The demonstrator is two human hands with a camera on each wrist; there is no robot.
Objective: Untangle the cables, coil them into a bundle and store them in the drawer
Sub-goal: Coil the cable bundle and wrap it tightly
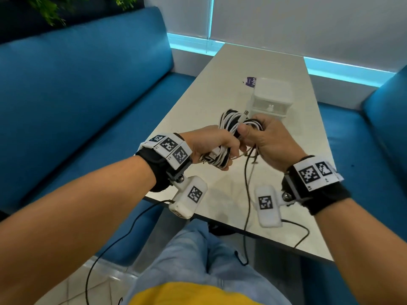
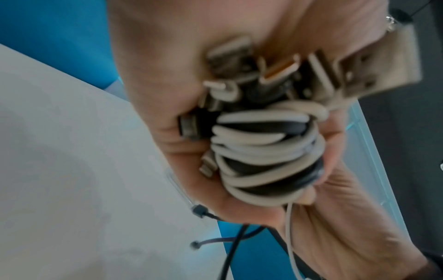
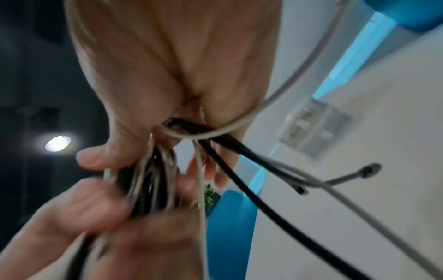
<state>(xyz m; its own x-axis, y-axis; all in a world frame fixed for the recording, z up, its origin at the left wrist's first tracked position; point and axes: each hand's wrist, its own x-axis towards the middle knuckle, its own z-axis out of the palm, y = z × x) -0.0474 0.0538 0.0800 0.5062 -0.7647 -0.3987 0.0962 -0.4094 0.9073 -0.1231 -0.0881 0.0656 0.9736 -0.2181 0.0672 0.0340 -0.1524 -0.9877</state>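
Note:
A bundle of white and black cables [image 1: 231, 126] hangs above the near half of the table. My left hand [image 1: 211, 146] grips its lower end, where several plugs [image 2: 275, 73] stick out of the coil [image 2: 263, 161]. My right hand [image 1: 266, 139] pinches the upper loops between thumb and fingers. Loose black and white cable ends [image 1: 247, 194] hang from the hands toward the table edge, and the same loose ends [image 3: 251, 161] trail under the right palm. Just behind the hands stands the small white drawer box [image 1: 272, 96], with its drawers pushed in.
The pale table [image 1: 220, 80] runs away from me between blue benches [image 1: 88, 84]. A purple packet [image 1: 251, 82] lies behind the drawer box. Thin black wrist-camera leads [image 1: 114, 243] hang near my lap, and my knees sit under the table's near edge.

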